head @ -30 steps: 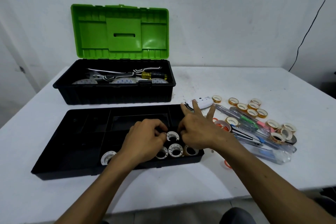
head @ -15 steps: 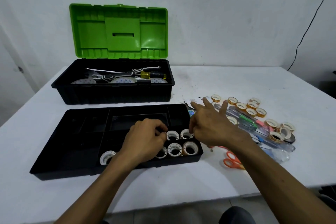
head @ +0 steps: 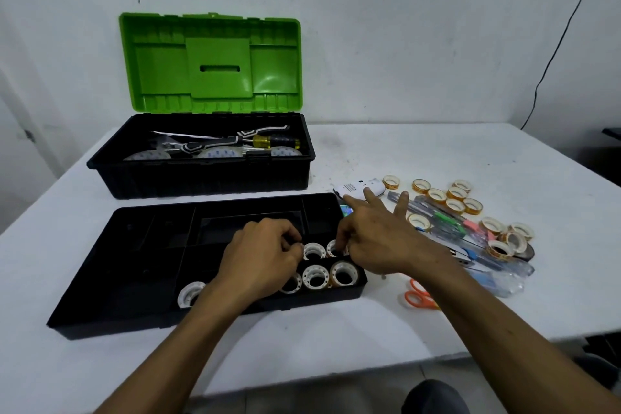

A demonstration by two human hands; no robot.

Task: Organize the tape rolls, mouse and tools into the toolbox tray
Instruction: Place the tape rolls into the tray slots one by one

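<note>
The step is seating tape rolls [head: 316, 276] in the tray [head: 134, 323]: whether the curled left hand [head: 265, 255] grips one I cannot tell, the right hand [head: 379, 242] is released, thumb on a roll [head: 331, 247]; next likely means fetching loose rolls [head: 455, 193] from the desk [head: 336, 329].

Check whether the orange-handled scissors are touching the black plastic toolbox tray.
Apart. The head view shows bare white table between the orange-handled scissors and the right wall of the black plastic toolbox tray.

The orange scissors [head: 416, 296] run under the right forearm [head: 477, 306]; the left hand [head: 262, 259] half covers 1 tape roll [head: 293, 284].
</note>
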